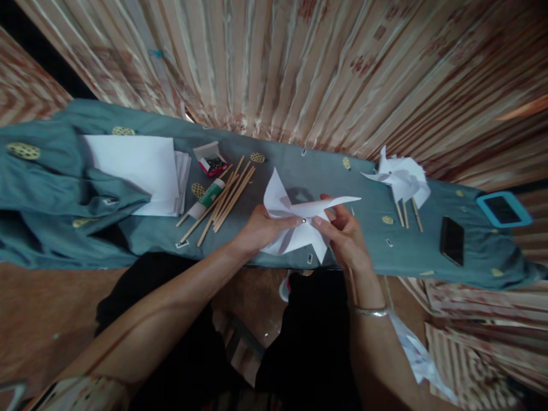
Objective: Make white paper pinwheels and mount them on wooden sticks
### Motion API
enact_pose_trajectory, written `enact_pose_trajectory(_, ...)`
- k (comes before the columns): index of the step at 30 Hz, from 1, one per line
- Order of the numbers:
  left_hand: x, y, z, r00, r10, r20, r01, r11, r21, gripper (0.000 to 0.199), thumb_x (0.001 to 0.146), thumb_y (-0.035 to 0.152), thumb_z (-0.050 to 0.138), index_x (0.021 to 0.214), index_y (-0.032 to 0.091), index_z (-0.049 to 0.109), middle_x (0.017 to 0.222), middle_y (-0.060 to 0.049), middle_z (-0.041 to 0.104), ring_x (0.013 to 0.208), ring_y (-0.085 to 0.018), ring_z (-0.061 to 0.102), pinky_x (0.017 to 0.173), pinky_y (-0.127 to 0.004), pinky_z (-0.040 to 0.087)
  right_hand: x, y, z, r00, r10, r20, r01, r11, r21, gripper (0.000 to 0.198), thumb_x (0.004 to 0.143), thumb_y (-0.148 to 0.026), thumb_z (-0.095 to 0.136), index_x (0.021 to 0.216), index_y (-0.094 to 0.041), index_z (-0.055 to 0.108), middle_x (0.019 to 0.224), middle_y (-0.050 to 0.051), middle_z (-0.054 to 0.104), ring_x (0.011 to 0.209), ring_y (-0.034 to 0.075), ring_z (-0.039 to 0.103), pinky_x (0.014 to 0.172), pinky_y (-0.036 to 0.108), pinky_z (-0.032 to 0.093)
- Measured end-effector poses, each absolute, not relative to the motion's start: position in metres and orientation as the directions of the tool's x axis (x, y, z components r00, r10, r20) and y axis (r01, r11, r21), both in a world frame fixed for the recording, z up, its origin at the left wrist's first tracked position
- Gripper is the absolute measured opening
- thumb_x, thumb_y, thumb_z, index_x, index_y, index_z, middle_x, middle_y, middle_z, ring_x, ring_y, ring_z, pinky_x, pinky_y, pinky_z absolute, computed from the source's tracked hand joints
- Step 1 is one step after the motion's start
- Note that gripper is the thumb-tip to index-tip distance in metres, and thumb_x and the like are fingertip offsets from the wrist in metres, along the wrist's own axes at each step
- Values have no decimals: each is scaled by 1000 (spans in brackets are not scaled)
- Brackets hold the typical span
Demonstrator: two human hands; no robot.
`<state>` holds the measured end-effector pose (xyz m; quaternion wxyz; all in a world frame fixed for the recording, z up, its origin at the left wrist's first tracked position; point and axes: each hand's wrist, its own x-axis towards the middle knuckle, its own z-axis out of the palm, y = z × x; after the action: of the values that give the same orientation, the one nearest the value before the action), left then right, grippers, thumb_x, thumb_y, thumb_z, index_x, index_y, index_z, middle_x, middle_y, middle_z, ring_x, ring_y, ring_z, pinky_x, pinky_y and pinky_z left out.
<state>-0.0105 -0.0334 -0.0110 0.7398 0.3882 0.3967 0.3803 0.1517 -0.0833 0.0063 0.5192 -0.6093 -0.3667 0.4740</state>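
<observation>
Between my two hands is a white paper pinwheel with a small round pin head at its centre. My left hand grips it from the left, the thumb pressed flat near the pin. From the right, my right hand pinches the paper, its thumb close to the pin and the fingers behind the blades. The fingers behind the paper are partly hidden. Left of the pinwheel lie several thin wooden sticks, a green and white glue tube and an open red box of small dark pins.
A stack of white paper lies on the left of the green cloth. Finished-looking pinwheels on sticks are grouped at the right, near a dark phone and a blue-framed device. Behind hangs a pleated curtain.
</observation>
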Motion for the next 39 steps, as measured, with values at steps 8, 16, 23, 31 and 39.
enact_pose_trajectory(8, -10, -36, -20, 381, 897, -226, -216, 324, 921, 31, 53, 31, 86, 77, 17, 73, 79, -4, 74, 73, -21, 68, 64, -29, 55, 146, -83, 9, 281, 921, -269, -98, -251, -963, 67, 48, -31, 90, 109, -24, 64, 77, -2, 77, 63, 18, 69, 60, 32, 58)
enact_pose_trajectory(16, -9, -32, -29, 379, 905, -192, -128, 257, 958, 23, 58, 31, 81, 72, 15, 72, 73, -5, 73, 71, -22, 67, 65, -30, 53, 144, -83, 5, 324, 911, -255, -43, -255, -966, 64, 49, -30, 90, 108, -24, 65, 71, -3, 75, 59, 17, 68, 57, 31, 56)
enact_pose_trajectory(23, -10, -31, -28, 377, 899, -222, -96, 276, 956, 25, 56, 30, 83, 75, 17, 73, 74, -6, 73, 74, -24, 68, 65, -31, 53, 145, -84, 5, 326, 916, -234, 5, -249, -968, 61, 50, -31, 89, 107, -24, 67, 75, -1, 75, 65, 22, 70, 62, 37, 57)
enact_pose_trajectory(31, -11, -32, -26, 388, 901, -192, -114, 254, 960, 25, 58, 31, 83, 75, 15, 73, 76, -6, 73, 75, -25, 68, 66, -31, 54, 142, -86, 3, 309, 916, -255, -66, -247, -967, 59, 53, -33, 89, 106, -25, 67, 69, -3, 73, 59, 19, 67, 58, 33, 54)
enact_pose_trajectory(39, -14, -32, -24, 402, 895, -195, -109, 258, 960, 27, 58, 36, 84, 69, 15, 72, 71, -5, 72, 73, -24, 68, 62, -31, 55, 141, -87, 4, 285, 918, -276, -114, -253, -961, 58, 54, -32, 89, 107, -25, 67, 73, -3, 75, 62, 18, 68, 61, 32, 54)
